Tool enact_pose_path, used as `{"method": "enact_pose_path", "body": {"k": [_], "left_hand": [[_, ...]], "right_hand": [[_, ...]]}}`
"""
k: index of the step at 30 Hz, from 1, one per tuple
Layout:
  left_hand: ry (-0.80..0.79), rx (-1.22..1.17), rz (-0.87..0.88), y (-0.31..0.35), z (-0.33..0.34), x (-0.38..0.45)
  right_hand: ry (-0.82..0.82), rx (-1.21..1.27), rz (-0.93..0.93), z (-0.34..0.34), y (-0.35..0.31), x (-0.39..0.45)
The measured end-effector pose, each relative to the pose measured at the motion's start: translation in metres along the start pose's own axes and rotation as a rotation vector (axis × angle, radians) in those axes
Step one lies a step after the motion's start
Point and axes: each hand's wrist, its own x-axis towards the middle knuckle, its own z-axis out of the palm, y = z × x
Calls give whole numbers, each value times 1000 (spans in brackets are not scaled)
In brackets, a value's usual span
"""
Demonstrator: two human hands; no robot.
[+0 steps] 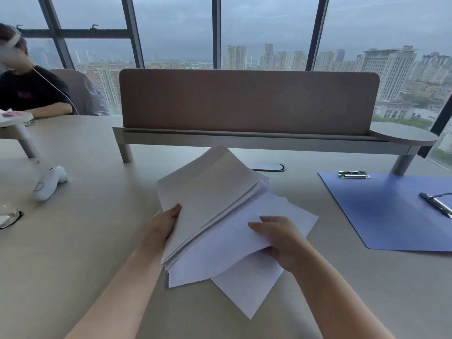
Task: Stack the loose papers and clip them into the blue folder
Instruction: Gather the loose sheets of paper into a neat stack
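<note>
A tilted bundle of white papers (210, 192) is lifted off the table on its left side, with my left hand (162, 227) gripping its lower left edge. Under it lie several loose white sheets (244, 285), fanned out on the table. My right hand (278, 237) pinches the edge of the top loose sheet (281, 211). The blue folder (391, 211) lies open and flat at the right, well apart from both hands, with one metal clip (353, 174) at its top edge and another (437, 204) near its right side.
A brown desk divider (249, 101) on a raised shelf stands behind the papers. A white handheld device (50, 183) and glasses (9, 217) lie at the left. A person in a black shirt (31, 90) sits at the far left. A cable slot (265, 166) sits behind the papers.
</note>
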Motion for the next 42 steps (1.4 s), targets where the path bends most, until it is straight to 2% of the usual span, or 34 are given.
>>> {"method": "enact_pose_path", "body": {"k": [2, 5, 9, 15, 21, 28, 30, 32, 34, 36, 37, 38, 40, 42], "left_hand": [[-26, -22, 56, -1, 2, 4], [-24, -72, 131, 1, -3, 8], [-2, -106, 208, 1, -7, 8], [41, -78, 288, 1, -4, 1], [-39, -114, 266, 1, -8, 7], [-80, 43, 248, -6, -6, 11], [-72, 3, 197, -6, -4, 10], [-71, -121, 113, -4, -10, 14], [-124, -260, -12, -4, -14, 16], [-158, -489, -63, -6, -18, 15], [-182, -656, -70, -11, -21, 18], [-218, -817, -71, -16, -21, 19], [-297, -1068, -65, -20, -23, 24], [-316, -1058, -20, -15, -21, 17]], "right_hand": [[-74, -192, -20, 4, 2, -8], [-80, -268, -164, 2, 1, -13], [-188, -80, -193, -11, -5, -14], [-281, 40, -174, -18, -8, -14], [-309, 133, -173, -19, -9, -18], [-315, 110, -135, -17, -6, -22], [-290, 112, -134, -15, -7, -23], [-177, 112, -180, -12, -10, -21], [43, -87, -298, -10, -11, -16], [276, -519, -405, -15, -7, -7], [335, -781, -381, -18, -3, -4], [354, -1004, -306, -22, 3, -2], [307, -1232, -178, -26, 13, 2], [222, -1297, -122, -25, 16, 2]]}}
